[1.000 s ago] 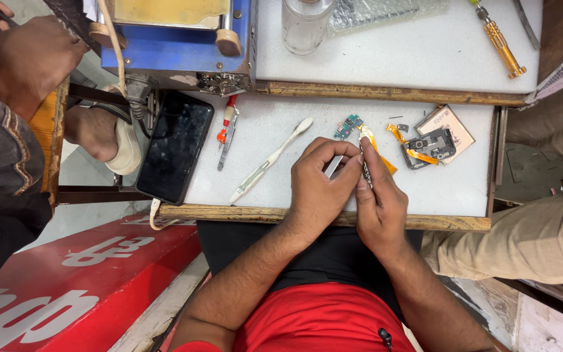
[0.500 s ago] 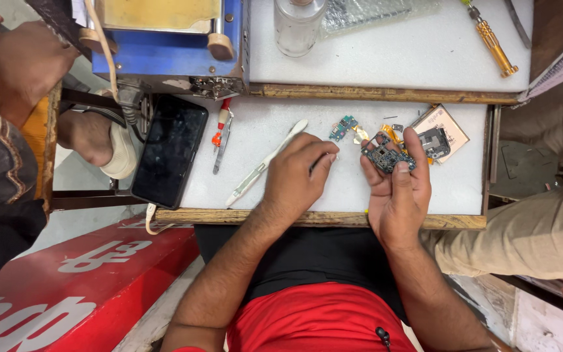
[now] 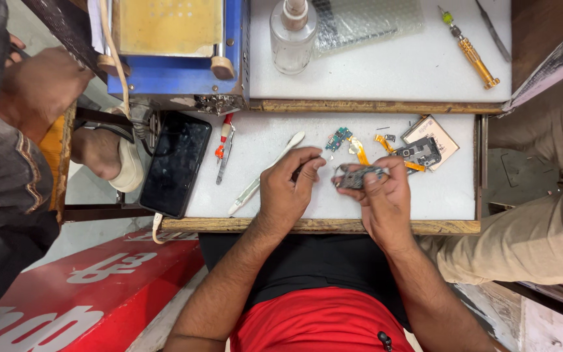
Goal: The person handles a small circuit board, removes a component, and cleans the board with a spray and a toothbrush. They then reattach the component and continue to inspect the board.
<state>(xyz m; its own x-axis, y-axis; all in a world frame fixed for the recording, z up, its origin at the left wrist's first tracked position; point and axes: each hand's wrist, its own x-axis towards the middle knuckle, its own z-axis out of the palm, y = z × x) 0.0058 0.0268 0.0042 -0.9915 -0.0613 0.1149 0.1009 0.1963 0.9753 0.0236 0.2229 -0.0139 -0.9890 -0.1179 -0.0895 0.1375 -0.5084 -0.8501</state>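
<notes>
Right hand (image 3: 386, 199) lower — circuit board (image 3: 358, 177) pinched

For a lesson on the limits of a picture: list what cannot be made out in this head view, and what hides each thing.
- Underside of the small circuit board: covered by the right hand.
- What the left hand pinches, if anything: hidden by its curled fingers.
- Blue machine and glass bottle: cut off by the top edge.
- Tiny parts beside the orange flex cable: too small to identify.

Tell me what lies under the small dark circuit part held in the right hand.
Under the circuit part, pinched by the right hand, only the white worktop shows, bare. The fingers cover the part's right end and underside, so anything there cannot be seen. The left hand rests beside it.
</notes>
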